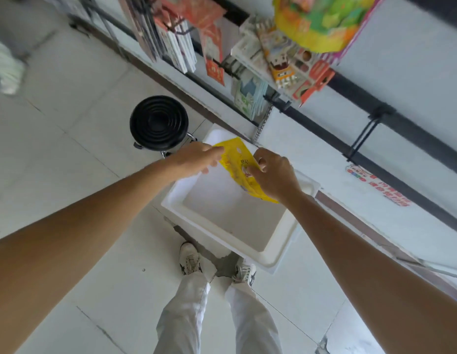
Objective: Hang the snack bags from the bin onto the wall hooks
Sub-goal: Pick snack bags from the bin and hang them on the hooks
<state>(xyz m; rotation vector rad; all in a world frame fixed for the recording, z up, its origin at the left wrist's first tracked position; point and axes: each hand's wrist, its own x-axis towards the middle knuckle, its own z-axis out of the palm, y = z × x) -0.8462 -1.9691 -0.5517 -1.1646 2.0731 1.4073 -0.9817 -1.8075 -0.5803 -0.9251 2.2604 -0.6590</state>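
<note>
A yellow snack bag (236,159) with a punched hang hole near its top is held over the white foam bin (223,241) on the floor. My right hand (274,175) grips the bag's lower half with curled fingers. At the bag's left edge my left hand (196,158) pinches it. The bin's visible inside is bare white. Black wall hooks (360,141) stick out from a dark rail on the white wall to the right; one of them is bare.
A black round stool (158,123) stands left of the bin. Packaged goods (293,65) hang on hooks along the wall above, and a large yellow-green pack (322,21) hangs at the top. My shoes (190,259) stand just in front of the bin on the tiled floor.
</note>
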